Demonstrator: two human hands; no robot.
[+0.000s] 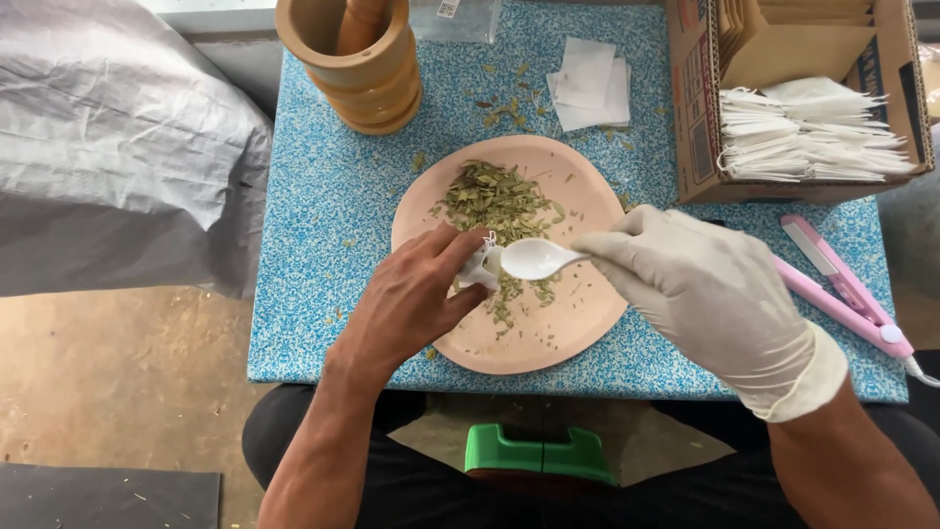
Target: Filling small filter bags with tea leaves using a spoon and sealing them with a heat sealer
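Far left, a wooden mortar (350, 61) with pestle on the blue speckled tabletop (323, 196). Centre, bare left hand (416, 294) pinching a small white pouch (480, 264) over the pink plate (578, 313) of dried green leaves (490, 196) — gloved right hand (705, 284) gripping a white spoon (534, 259) at the pouch's mouth. Far right, an open brown cardboard box (700, 147) of stacked white pouches; nearer, a pink sealer (842, 289).

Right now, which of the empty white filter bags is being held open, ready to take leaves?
The small bag pinched in the bare left hand over the plate; the others lie loose or boxed.
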